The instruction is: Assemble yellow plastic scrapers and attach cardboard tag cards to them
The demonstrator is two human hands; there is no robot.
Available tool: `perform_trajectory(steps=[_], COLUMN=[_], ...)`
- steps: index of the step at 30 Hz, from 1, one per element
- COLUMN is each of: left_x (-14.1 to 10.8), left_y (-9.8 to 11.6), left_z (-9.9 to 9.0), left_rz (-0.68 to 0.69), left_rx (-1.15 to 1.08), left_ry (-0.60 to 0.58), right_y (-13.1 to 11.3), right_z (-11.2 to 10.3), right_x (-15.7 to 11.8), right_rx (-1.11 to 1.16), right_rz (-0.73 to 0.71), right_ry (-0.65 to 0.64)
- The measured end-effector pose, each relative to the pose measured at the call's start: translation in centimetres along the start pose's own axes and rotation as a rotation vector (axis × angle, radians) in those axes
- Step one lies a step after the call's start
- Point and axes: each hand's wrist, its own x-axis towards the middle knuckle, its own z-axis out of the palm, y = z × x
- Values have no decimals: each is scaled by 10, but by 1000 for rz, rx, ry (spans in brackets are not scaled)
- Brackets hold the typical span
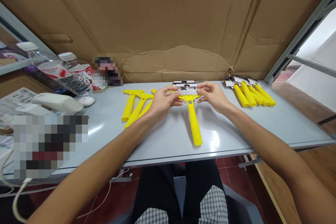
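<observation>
A yellow T-shaped scraper (194,122) lies in front of me, its handle pointing toward the table's front edge. My left hand (163,102) pinches the left end of its head, and my right hand (213,96) grips the right end. Across the head, between my fingers, runs a pale strip (188,92). Just behind it are several stacked flat pieces with white and dark markings (184,84), partly covered by my hands. To the left, several yellow T-shaped handles (135,110) lie side by side, some hidden behind my left hand and forearm.
Several yellow scrapers with card-like heads (248,92) are grouped at the right. Plastic bottles (56,68), a white mouse (86,101) and a white handheld device (59,103) crowd the left side. Cardboard (173,24) walls off the table's (162,147) back; metal posts stand at both sides.
</observation>
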Motion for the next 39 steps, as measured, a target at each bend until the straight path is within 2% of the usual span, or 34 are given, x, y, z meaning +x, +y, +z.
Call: perform_trajectory(steps=[7,15,22,26,32,39], left_x=[-1,-4,0,3,18,25], left_y=[1,2,-6,-6,-6,-15], left_z=[-4,-1,-1,-3,-18,-23], left_rz=[91,94,140,86,-122,-104], left_rx=[106,169,172,170,101,104], left_ry=[-12,-7,0,-31,-182,-213], right_y=[-12,-6,0,4,10,13], right_z=[1,0,3,4,3,2], right_x=[-4,-2,-1,-1,2,2], right_rx=[13,61,68,55,47,59], right_rz=[182,196,280,301,314,327], right_ry=[-72,-65,-16,-8,-19,-14])
